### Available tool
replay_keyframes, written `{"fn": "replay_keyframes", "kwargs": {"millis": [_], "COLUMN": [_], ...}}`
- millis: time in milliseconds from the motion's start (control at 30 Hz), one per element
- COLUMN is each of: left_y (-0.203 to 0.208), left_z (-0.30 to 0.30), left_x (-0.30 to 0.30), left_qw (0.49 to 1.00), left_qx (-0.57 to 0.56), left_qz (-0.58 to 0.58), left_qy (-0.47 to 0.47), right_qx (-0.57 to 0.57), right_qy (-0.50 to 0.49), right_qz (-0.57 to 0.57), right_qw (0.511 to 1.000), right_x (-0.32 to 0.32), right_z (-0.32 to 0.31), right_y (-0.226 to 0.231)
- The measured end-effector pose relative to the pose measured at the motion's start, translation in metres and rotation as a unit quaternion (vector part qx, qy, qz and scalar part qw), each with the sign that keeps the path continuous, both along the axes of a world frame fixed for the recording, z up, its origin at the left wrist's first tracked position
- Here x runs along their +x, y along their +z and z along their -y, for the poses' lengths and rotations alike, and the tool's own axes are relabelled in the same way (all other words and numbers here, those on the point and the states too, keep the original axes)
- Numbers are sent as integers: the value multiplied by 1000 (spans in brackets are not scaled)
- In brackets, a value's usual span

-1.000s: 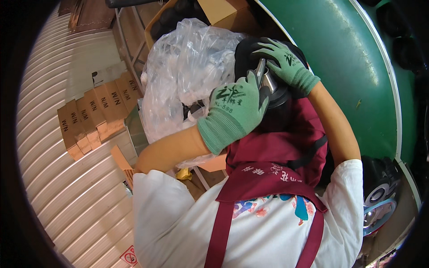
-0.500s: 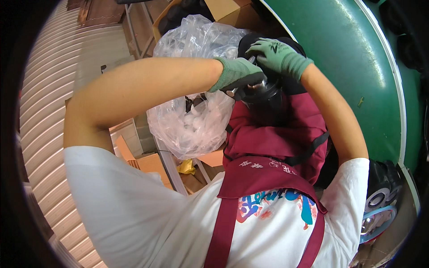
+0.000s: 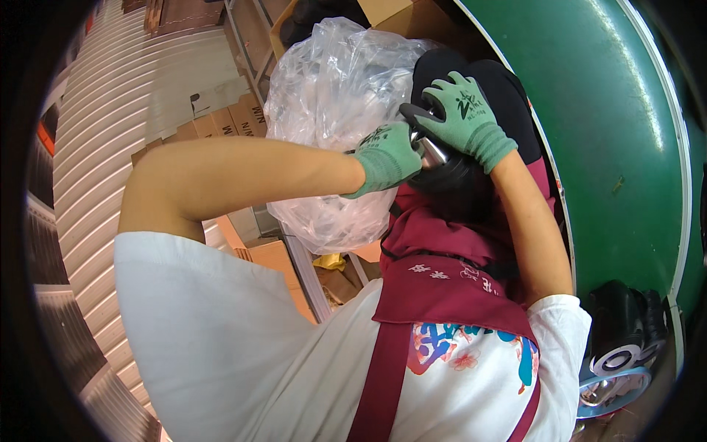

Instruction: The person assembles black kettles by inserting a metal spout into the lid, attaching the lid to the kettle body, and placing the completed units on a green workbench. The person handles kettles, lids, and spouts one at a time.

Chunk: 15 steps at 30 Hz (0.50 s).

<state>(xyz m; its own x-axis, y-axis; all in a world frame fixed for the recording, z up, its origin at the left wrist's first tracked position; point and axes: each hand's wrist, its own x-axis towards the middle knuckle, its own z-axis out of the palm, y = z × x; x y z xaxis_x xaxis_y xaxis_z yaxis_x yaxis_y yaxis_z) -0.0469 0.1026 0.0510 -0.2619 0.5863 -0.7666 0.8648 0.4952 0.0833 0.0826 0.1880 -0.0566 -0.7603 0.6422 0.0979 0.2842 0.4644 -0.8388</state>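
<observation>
On my lap lies a black rounded part (image 3: pixel 460 184) with a shiny, tapered metal piece (image 3: pixel 433 154) at its upper side. My left hand (image 3: pixel 387 157), in a green knitted glove with dark fingers, is closed at the metal piece; its fingertips are partly hidden. My right hand (image 3: pixel 465 121), gloved the same way, bends over the black part from above, its thumb pointing toward the left hand. What lies under the right palm is hidden. Beside my left hand bulges a clear plastic bag (image 3: pixel 324 96) with pale contents. My maroon apron (image 3: pixel 449 291) covers my lap.
A green tabletop (image 3: pixel 589 147) with a pale edge runs along my right. Black round parts (image 3: pixel 615 331) and a blue-rimmed container (image 3: pixel 615 390) sit at the lower right. Cardboard boxes (image 3: pixel 276 261) and a metal frame (image 3: pixel 302 276) stand left, and an open carton (image 3: pixel 390 11) lies beyond the bag.
My left hand has turned and its back now faces up. The right hand has shifted, its thumb now showing, and more of the metal piece is visible. The whole view has shifted slightly.
</observation>
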Motion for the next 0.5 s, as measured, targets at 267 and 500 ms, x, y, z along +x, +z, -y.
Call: {"fn": "replay_keyframes", "kwargs": {"millis": [267, 500], "left_y": [-7, -9], "left_z": [25, 12], "left_x": [-13, -33], "left_qw": [987, 962], "left_qx": [132, 162], "left_qz": [84, 115], "left_qy": [-32, -187], "right_qx": [69, 113], "right_qy": [-35, -75], "right_qz": [69, 110], "right_qw": [995, 985], "right_x": [4, 28], "right_z": [11, 21], "right_y": [20, 47]}}
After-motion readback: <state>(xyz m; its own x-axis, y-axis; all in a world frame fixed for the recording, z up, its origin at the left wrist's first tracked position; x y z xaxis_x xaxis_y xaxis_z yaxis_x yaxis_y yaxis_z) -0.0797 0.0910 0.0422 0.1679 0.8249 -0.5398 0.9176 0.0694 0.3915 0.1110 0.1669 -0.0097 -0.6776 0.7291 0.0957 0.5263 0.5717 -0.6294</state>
